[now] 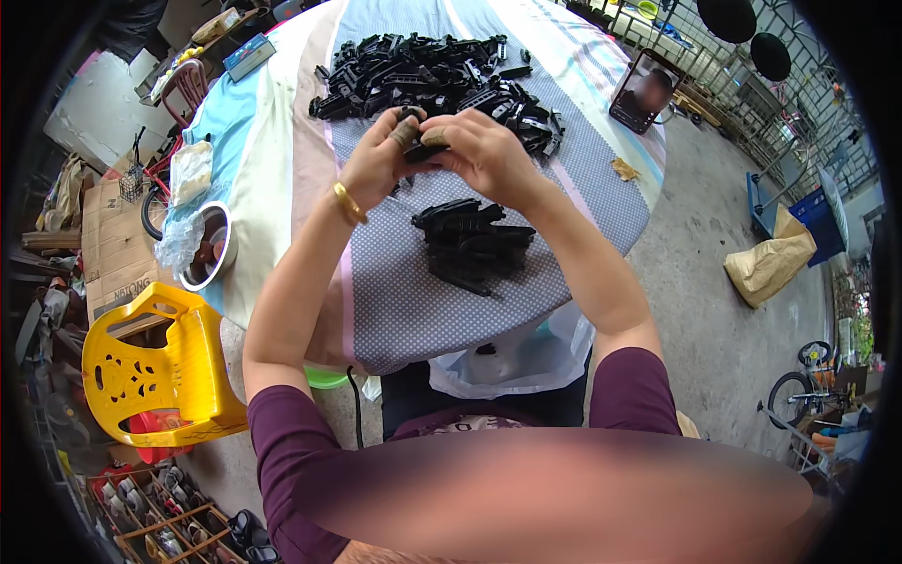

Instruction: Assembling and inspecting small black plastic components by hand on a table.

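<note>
Black plastic piece (426,154), pinched in left hand (379,153) and right hand (481,155) above the worktop (601,209), between far-edge heap (404,75) and near-edge pile (476,249); its long axis, partly finger-hidden, ran roughly parallel to the near edge.

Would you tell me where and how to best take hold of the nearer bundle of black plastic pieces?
I'd take the nearer bundle of black plastic pieces across its middle, coming from above with a wide grip. It appears to lie loose on the patterned tablecloth, apart from the larger heap, leaving its sides reachable; gripping its uneven ends might shed pieces.
</note>
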Available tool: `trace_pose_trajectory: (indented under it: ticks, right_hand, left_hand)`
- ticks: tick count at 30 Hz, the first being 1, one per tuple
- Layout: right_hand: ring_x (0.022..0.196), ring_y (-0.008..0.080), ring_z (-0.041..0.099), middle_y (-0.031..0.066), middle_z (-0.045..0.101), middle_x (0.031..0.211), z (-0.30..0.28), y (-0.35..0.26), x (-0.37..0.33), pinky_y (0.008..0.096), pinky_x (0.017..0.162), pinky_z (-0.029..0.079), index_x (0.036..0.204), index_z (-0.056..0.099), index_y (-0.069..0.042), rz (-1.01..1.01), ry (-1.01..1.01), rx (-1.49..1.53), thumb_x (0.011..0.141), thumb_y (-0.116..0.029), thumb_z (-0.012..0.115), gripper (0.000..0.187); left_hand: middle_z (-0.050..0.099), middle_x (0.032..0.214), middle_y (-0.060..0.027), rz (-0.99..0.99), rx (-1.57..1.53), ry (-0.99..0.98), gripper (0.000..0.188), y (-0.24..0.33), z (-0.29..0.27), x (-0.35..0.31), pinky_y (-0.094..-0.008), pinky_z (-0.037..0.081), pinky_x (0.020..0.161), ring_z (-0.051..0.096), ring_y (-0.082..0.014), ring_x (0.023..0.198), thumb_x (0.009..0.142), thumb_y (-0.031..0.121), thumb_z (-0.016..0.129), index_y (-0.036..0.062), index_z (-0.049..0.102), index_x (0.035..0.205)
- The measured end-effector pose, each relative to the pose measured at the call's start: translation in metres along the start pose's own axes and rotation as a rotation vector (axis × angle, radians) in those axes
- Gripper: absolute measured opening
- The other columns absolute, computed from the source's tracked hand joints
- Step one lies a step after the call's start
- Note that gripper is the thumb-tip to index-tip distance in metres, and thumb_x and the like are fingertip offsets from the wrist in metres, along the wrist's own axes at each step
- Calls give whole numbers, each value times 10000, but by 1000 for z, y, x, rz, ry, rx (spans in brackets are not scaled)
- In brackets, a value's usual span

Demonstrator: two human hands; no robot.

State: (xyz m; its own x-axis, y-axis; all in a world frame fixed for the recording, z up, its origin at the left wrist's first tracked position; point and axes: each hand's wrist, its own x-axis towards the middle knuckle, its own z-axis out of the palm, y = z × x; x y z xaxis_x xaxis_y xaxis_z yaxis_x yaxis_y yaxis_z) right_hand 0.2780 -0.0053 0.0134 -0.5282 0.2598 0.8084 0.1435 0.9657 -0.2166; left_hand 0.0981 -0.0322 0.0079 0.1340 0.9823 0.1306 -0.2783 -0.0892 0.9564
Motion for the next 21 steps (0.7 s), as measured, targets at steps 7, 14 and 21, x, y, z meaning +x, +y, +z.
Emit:
trace_pose_trajectory:
  ticks: [7, 14, 21]
  right_hand:
    - [860, 237, 597, 71, 641, 1000, 4, -1, -1, 314, 728, 512, 916, 610, -30, -2, 43, -21, 717, -28, 676, 209]
    - [817, 236, 592, 72, 648, 906, 7, 5, -5, 315, 702, 507, 889, 622, -15, 75, -57, -48, 697, -28, 692, 205]
    - [796, 254, 599, 108, 621, 895, 10, 8, -8, 317, 698, 505, 889, 626, -7, 53, -4, -75, 690, -27, 703, 215]
  left_hand:
    - [606, 792, 10, -188, -201, 102, 206, -11, -11, -4, -199, 455, 477, 566, -75, 613, 901, 284, 547, 107, 563, 1006]
    - [622, 785, -27, -239, 30, 83, 284, -5, -21, -1, -196, 466, 504, 569, -88, 611, 857, 242, 619, 6, 604, 1016]
    - [645, 821, -42, 91, 539, 73, 343, 2, 0, -11, -185, 454, 527, 547, -63, 600, 789, 83, 682, -47, 586, 1092]
